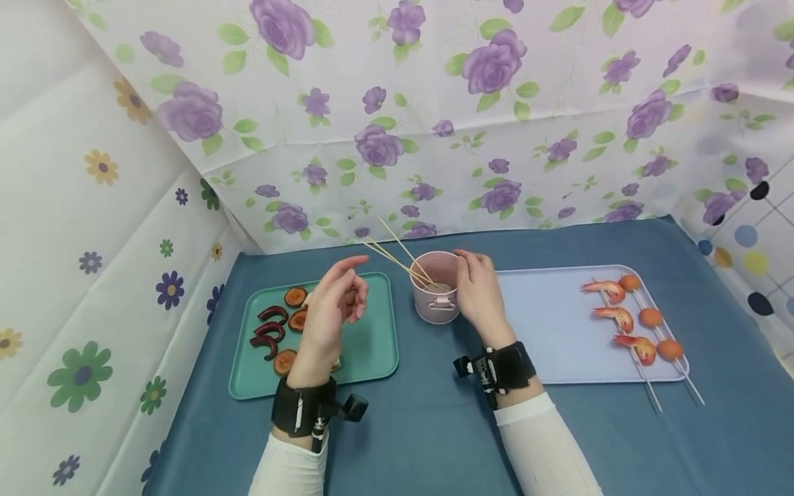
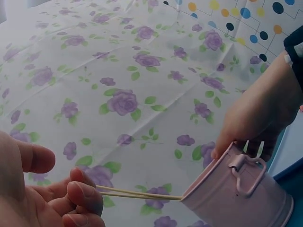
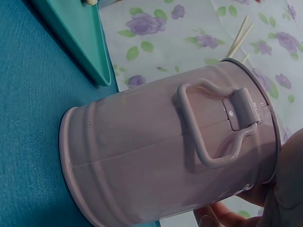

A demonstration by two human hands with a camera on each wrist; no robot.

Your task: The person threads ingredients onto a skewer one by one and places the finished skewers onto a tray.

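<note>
one pink metal cup (image 1: 428,308) stands upright just right of the middle of the frame, its wire handle (image 1: 442,303) on the near side. three thin wooden sticks (image 2: 161,195) lean in it, their free ends slanting out toward the upper left. the right hand (image 1: 480,293) comes in from the lower right, its grip clamped on the cup's right rim. the left hand (image 1: 333,303) hangs left of the cup, its grip apart, fingers loosely bent and holding nothing; its fingertips are near the sticks' free ends, and i cannot tell if they touch.

below that hand, left of centre, a green tray (image 1: 375,355) bears dark red curved pieces (image 1: 270,328) and round brown slices (image 1: 296,297), partly hidden by the hand. right of centre lies a pale lavender tray (image 1: 546,331); at its right end are two loaded skewers, one with three shrimps (image 1: 614,317), one with three orange balls (image 1: 651,317), their lower ends jutting past the near edge. all this rests on a blue-covered table (image 1: 422,413). a purple-flowered sheet (image 1: 378,146) fills the top of the frame.
</note>
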